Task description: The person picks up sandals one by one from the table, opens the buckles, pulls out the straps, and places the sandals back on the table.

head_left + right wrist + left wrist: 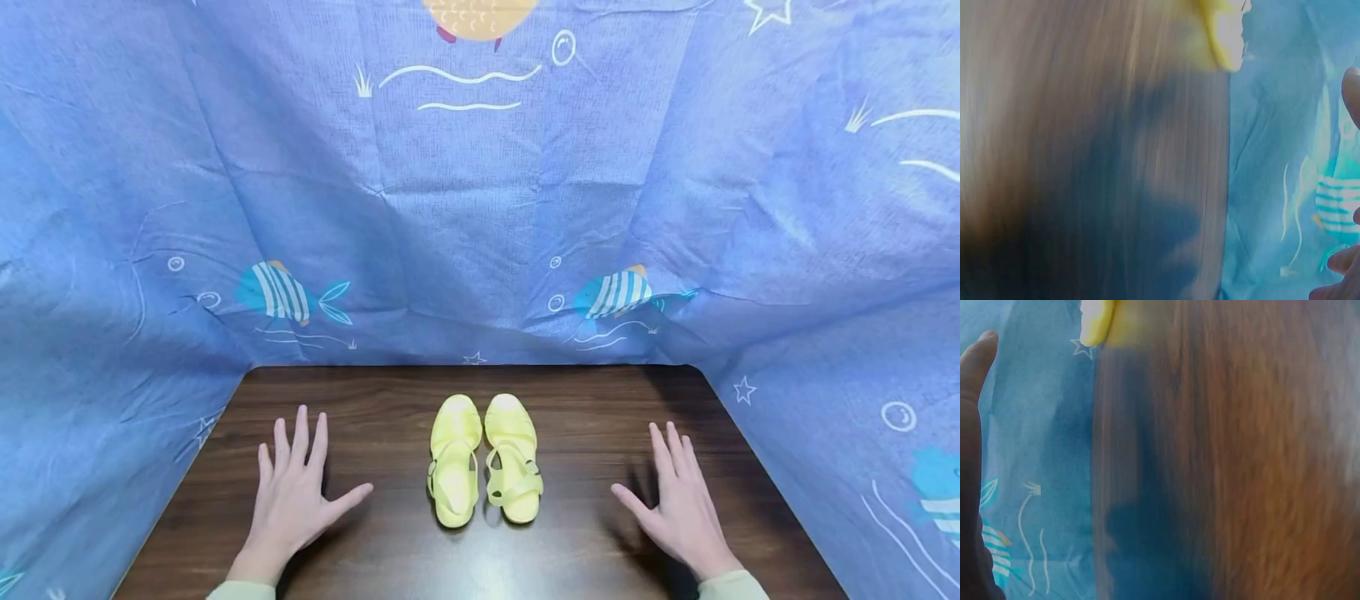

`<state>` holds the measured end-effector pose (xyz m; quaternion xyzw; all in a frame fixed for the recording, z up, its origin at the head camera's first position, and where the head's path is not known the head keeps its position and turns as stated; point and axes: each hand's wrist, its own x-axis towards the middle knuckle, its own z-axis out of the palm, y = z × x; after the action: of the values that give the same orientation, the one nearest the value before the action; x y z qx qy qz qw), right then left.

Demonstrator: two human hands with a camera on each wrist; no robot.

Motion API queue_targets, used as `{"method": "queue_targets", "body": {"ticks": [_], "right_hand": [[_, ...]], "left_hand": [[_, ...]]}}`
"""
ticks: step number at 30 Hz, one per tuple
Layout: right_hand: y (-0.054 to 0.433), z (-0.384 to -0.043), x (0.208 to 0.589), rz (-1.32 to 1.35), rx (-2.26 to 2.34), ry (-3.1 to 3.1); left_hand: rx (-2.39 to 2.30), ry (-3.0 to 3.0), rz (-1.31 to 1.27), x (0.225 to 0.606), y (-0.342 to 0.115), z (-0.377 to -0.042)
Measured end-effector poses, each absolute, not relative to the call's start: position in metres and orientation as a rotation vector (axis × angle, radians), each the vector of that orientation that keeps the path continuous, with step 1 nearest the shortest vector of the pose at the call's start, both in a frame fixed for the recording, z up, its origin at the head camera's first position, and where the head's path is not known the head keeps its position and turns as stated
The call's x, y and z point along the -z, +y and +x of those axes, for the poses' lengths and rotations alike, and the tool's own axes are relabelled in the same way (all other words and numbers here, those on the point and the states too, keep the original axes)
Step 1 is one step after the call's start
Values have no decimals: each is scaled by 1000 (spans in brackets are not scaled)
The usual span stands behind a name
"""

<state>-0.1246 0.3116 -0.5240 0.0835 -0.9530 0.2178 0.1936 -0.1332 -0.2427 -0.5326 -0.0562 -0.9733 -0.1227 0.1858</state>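
1. Sandals: the left-hand yellow sandal (456,421) and the right-hand yellow sandal (512,417) stand side by side at the lower centre of the frame, soles down, toes toward the top. Buckles face outward, which suggests deliberate left-right pairing. Contact between the toes cannot be confirmed.
2. Left hand (291,504): lower left, fingers spread, thumb extended toward the sandals, holding nothing.
3. Right hand (678,508): lower right, fingers extended, thumb pointing inward, holding nothing. Contact of either hand with the table (570,554) cannot be told.
4. Support: both hands lie well apart from the pair; the sandals rest on their own soles and appear to need no steadying.
5. Backdrop: blue printed cloth (465,225) fills the upper frame, presumably as a screen.
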Motion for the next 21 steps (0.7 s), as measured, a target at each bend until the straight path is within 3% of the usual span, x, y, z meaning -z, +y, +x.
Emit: {"method": "queue_targets", "body": {"ticks": [21], "right_hand": [[213, -93, 528, 591, -1020, -2506]], "left_hand": [[744, -2784, -238, 550, -192, -112]]}}
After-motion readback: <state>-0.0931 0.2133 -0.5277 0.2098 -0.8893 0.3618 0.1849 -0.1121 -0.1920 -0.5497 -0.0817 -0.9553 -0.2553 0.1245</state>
